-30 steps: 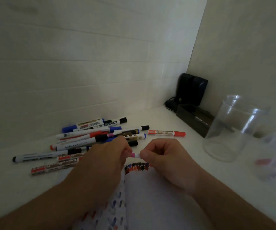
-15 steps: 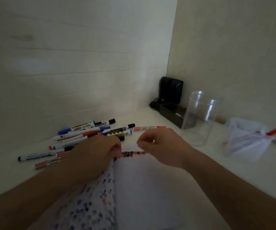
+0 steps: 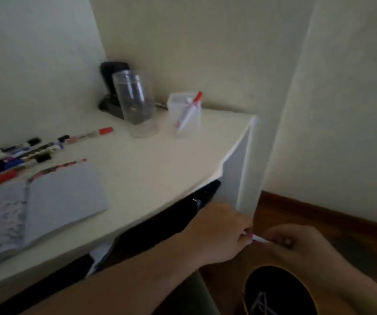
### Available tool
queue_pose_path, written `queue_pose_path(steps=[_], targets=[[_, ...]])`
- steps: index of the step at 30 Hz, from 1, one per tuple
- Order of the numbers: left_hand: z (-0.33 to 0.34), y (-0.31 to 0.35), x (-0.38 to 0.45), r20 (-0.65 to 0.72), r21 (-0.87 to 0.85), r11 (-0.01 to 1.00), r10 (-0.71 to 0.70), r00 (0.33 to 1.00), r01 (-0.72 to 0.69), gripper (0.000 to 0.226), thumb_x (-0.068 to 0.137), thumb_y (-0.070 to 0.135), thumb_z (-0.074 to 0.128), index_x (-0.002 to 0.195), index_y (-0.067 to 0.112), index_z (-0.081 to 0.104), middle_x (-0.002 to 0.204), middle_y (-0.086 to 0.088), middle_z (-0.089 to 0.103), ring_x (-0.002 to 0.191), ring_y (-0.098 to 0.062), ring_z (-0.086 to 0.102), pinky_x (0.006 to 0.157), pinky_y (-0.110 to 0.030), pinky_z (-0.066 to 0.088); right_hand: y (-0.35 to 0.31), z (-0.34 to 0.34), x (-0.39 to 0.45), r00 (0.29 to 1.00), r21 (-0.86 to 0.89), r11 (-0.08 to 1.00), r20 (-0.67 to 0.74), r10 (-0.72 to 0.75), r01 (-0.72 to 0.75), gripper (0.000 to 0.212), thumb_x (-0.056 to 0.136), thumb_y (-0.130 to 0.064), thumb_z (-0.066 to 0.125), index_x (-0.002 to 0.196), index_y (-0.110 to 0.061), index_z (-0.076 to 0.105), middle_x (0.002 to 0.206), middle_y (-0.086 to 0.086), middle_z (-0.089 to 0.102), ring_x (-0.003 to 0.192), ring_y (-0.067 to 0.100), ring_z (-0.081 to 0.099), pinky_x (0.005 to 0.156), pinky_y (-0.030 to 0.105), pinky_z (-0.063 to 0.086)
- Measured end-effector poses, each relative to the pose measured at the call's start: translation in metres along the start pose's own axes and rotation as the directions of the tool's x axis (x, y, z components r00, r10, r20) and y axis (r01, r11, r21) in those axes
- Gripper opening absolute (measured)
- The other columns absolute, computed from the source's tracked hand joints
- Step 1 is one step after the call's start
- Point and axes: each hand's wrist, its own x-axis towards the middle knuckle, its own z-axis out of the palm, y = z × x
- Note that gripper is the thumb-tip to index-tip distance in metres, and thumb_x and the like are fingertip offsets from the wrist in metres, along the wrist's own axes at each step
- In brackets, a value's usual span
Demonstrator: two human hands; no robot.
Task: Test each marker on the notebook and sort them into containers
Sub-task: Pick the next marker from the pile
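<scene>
Where lately over the notebook (image 3: 64,196), now off the table's (image 3: 160,164) right edge: left hand (image 3: 219,235) and right hand (image 3: 296,244) pinching one pink-tipped marker (image 3: 256,238), probably recapping before sorting.

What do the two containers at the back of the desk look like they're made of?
Round jar: clear glass or hard plastic; the black object behind shows through it. Square container: frosted, translucent, likely plastic; the red-capped marker inside shows only dimly through its wall.

Single head view, close above, tilted down and rightward: desk (image 3: 151,169) edge upper left, floor (image 3: 319,214) lower right, wall corner behind.
</scene>
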Motion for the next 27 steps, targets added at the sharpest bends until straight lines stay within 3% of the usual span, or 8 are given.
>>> queue_pose_path(steps=[3,5,9,11,15,20,23,27], targets=[[0.073,0.043,0.035,0.159,-0.003,0.999,0.033,0.987,-0.033,0.021,0.099,0.042,0.052,0.1,0.027,0.066,0.09,0.003,0.066,0.092,-0.022,0.058,0.081,-0.043,0.051,0.083,0.015,-0.039,0.969,-0.032,0.969,0.044,0.244,-0.243,0.019,0.09,-0.035,0.078,0.079,-0.049,0.071,0.083,-0.029,0.07,0.079,-0.004,0.066,0.068,0.02,0.053],[0.11,0.066,0.05,0.253,-0.115,0.992,-0.016,0.967,0.046,0.018,0.097,0.042,0.054,0.103,0.03,0.066,0.097,0.003,0.067,0.098,-0.022,0.058,0.084,-0.043,0.051,0.119,0.023,-0.061,0.932,-0.017,0.933,0.048,0.36,-0.36,0.012,0.092,-0.038,0.074,0.085,-0.047,0.07,0.085,-0.023,0.07,0.081,-0.005,0.065,0.069,0.019,0.052],[0.147,0.088,0.066,0.358,-0.18,0.979,-0.021,0.934,0.091,0.015,0.096,0.038,0.056,0.106,0.032,0.066,0.102,0.005,0.065,0.101,-0.021,0.057,0.082,-0.043,0.054,0.154,0.033,-0.079,0.891,0.012,0.891,0.045,0.452,-0.453,0.004,0.097,-0.037,0.07,0.1,-0.037,0.073,0.097,-0.019,0.07,0.087,-0.001,0.065,0.075,0.023,0.054],[0.142,0.087,0.073,0.334,-0.192,0.977,-0.024,0.942,0.093,0.017,0.096,0.033,0.057,0.11,0.031,0.066,0.108,0.006,0.065,0.107,-0.02,0.055,0.088,-0.043,0.052,0.161,0.035,-0.075,0.899,-0.004,0.899,0.017,0.438,-0.438,0.016,0.095,-0.041,0.071,0.11,-0.035,0.072,0.104,-0.022,0.068,0.093,-0.003,0.064,0.085,0.027,0.057],[0.078,0.059,0.082,0.184,-0.216,0.976,0.02,0.983,0.02,0.025,0.098,0.036,0.057,0.122,0.032,0.063,0.123,0.012,0.062,0.117,-0.011,0.05,0.101,-0.036,0.046,0.147,0.029,-0.043,0.938,-0.048,0.944,-0.139,0.317,-0.326,0.028,0.093,-0.045,0.071,0.12,-0.036,0.068,0.112,-0.024,0.062,0.1,-0.004,0.059,0.094,0.024,0.054],[-0.056,-0.005,0.042,-0.078,-0.172,0.984,-0.067,0.995,0.053,0.022,0.098,0.042,0.059,0.118,0.038,0.064,0.111,0.022,0.061,0.107,0.0,0.049,0.093,-0.022,0.04,0.029,0.007,0.037,0.965,-0.005,0.999,-0.258,-0.046,0.046,0.01,0.089,-0.044,0.072,0.099,-0.043,0.071,0.098,-0.024,0.066,0.091,0.001,0.065,0.074,0.027,0.058],[-0.112,-0.066,-0.009,-0.194,-0.081,0.973,-0.227,0.955,0.215,0.017,0.096,0.044,0.06,0.112,0.04,0.065,0.104,0.023,0.065,0.1,0.002,0.053,0.083,-0.014,0.038,-0.077,0.006,0.086,0.939,0.017,0.963,-0.231,-0.257,0.268,0.022,0.087,-0.06,0.059,0.096,-0.044,0.07,0.098,-0.024,0.067,0.09,0.004,0.064,0.07,0.022,0.053],[-0.15,-0.153,-0.093,-0.267,-0.01,0.873,-0.473,0.84,0.488,0.012,0.095,0.043,0.06,0.104,0.042,0.068,0.095,0.024,0.065,0.091,0.001,0.056,0.072,-0.016,0.04,-0.193,0.048,0.156,0.864,-0.007,0.869,-0.104,-0.492,0.494,0.017,0.089,-0.053,0.06,0.101,-0.045,0.07,0.094,-0.026,0.064,0.09,0.001,0.061,0.072,0.017,0.047]])
